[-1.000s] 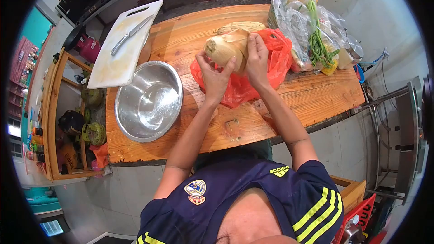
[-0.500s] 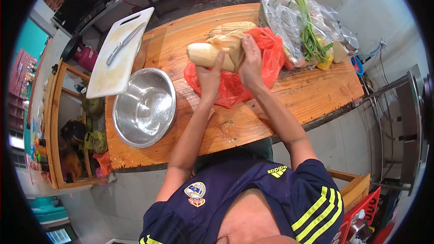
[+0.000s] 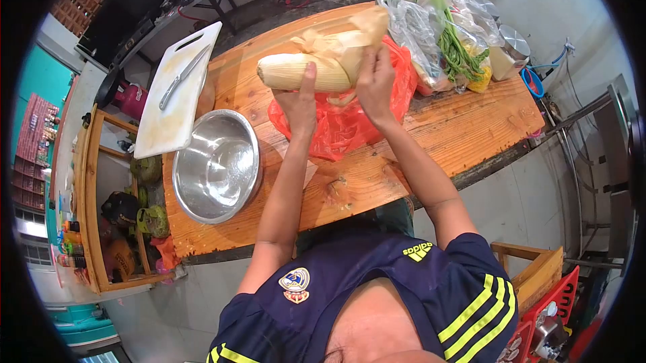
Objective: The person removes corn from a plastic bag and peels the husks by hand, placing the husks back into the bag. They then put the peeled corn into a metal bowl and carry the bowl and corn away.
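Note:
My left hand [image 3: 299, 107] is wrapped around an ear of corn [image 3: 289, 71], its thumb lying across the pale, ribbed husk still on it. My right hand [image 3: 375, 87] is closed on the loose husk leaves [image 3: 356, 40] at the ear's right end, which stick up and away from it. Below the corn, a crumpled red plastic bag [image 3: 343, 134] lies on the wooden table [image 3: 350, 195]. More pale husk shows behind the ear, partly hidden.
A steel bowl [image 3: 219, 168] stands at the table's left. Beyond it, a white cutting board [image 3: 158, 124] carries a knife [image 3: 180, 80]. Clear plastic bags [image 3: 410, 33] and green leafy stalks [image 3: 454, 47] fill the back right, beside a metal-lidded container [image 3: 515, 40].
The ear of corn has shifted left in the view. My right hand has pulled husk leaves up and outward, so they stand further off the ear.

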Available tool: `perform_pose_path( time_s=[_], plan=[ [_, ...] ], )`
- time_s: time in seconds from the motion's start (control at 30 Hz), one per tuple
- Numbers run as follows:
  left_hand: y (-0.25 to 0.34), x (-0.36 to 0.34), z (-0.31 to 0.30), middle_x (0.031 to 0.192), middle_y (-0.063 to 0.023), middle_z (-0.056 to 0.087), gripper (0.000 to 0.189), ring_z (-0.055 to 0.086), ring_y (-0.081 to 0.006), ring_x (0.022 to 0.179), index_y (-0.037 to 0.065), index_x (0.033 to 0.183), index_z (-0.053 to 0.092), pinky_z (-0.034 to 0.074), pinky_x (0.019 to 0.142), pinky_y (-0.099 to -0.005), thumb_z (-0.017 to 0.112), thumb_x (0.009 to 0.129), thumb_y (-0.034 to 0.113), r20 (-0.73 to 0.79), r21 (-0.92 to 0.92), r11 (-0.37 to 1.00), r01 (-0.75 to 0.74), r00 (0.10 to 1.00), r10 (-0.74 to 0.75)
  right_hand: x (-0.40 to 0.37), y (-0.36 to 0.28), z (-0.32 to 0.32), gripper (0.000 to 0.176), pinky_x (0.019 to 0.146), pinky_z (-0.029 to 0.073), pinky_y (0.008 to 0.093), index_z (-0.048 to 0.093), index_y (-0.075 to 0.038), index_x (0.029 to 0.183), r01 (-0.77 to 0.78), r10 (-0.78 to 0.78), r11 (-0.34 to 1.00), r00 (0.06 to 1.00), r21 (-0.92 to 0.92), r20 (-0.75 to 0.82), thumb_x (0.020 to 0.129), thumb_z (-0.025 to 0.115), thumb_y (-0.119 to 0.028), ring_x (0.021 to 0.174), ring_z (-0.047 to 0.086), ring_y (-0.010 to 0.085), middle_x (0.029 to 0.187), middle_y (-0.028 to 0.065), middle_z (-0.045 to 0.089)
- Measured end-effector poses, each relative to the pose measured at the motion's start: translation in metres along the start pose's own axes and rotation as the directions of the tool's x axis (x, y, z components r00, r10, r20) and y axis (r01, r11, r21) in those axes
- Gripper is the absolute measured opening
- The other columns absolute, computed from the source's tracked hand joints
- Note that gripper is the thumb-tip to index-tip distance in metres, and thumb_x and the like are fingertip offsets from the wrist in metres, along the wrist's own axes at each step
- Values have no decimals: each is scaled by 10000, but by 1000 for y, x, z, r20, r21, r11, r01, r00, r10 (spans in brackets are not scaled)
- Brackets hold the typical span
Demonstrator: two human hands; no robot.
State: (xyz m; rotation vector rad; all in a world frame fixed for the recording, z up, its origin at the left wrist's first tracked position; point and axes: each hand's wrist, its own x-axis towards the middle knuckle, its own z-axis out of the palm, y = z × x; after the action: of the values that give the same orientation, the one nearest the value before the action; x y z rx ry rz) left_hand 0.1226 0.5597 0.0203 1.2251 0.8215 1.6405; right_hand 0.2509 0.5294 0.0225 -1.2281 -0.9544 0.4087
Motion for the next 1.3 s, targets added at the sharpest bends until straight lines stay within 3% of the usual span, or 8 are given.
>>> perform_pose_path(
  time_s=[0.13, 0.23, 0.37, 0.5, 0.7, 0.8, 1.03, 1.3],
  plan=[
    [-7, 3, -8, 1158, -80, 560, 533, 567, -158, 1020, 1, 1235, 466, 456, 911, -299, 743, 816, 181, -104, -292, 953, 84, 987, -119, 31, 16, -2, 241, 680, 445, 267, 531, -19, 1002, -49, 247, 842, 921, 537, -303, 1027, 385, -210, 765, 547, 150, 883, 29, 582],
    [0, 4, -19, 1153, -78, 559, 496, 566, -155, 1014, 14, 1229, 472, 461, 908, -307, 720, 824, 157, -88, -384, 917, 110, 984, -155, 52, 33, -19, 220, 566, 460, 344, 492, -46, 955, -183, 393, 646, 912, 741, -117, 1021, 369, -215, 637, 538, 155, 785, 46, 565],
    [6, 1, -23, 1151, -79, 557, 491, 568, -174, 1032, 27, 1242, 467, 468, 920, -337, 701, 828, 147, 1, -288, 958, -4, 1000, 4, 51, 43, -37, 225, 522, 420, 277, 493, -68, 936, -338, 243, 705, 941, 623, 235, 1025, 368, -233, 575, 441, 114, 703, 11, 451],
    [11, 7, -18, 1157, -84, 555, 514, 553, -187, 1080, 29, 1259, 460, 460, 941, -363, 701, 816, 128, -4, -265, 963, -49, 999, 50, 32, 6, -21, 363, 712, 482, 304, 525, 4, 1107, -1, -31, 984, 984, 179, 176, 941, 588, -313, 795, 577, 157, 852, 54, 581],
    [11, 17, -34, 1171, -94, 557, 564, 560, -194, 1088, 26, 1256, 458, 458, 960, -356, 715, 757, 80, 306, -272, 958, 90, 952, -3, 26, 21, -15, 607, 897, 465, 304, 556, 18, 1240, 116, -178, 983, 810, 145, 559, 811, 749, -366, 968, 592, 160, 1003, 48, 629],
    [7, 15, -37, 1166, -93, 572, 579, 581, -198, 1063, 23, 1256, 464, 479, 940, -348, 721, 738, 71, 351, -229, 963, 144, 935, -56, 20, 5, -16, 420, 727, 493, 243, 597, 1, 1192, -289, 121, 950, 687, 117, 716, 898, 674, -289, 827, 601, 84, 942, 26, 652],
    [3, -2, -15, 1129, -91, 607, 524, 603, -188, 1030, 20, 1230, 494, 510, 895, -329, 730, 763, 35, 285, -260, 948, 184, 953, -106, 21, 23, 1, 233, 571, 493, 248, 582, -10, 1131, -193, 140, 881, 979, 431, 151, 1003, 500, -187, 636, 565, 67, 772, -1, 577],
    [12, -18, -6, 1111, -90, 610, 442, 593, -181, 1047, 34, 1222, 498, 470, 951, -330, 669, 815, 16, 242, -400, 892, 212, 963, -120, 31, 15, -13, 267, 405, 327, 248, 421, -94, 920, -469, 394, 374, 861, 800, 320, 1033, 400, -336, 433, 331, 68, 623, -45, 354]
  ],
)
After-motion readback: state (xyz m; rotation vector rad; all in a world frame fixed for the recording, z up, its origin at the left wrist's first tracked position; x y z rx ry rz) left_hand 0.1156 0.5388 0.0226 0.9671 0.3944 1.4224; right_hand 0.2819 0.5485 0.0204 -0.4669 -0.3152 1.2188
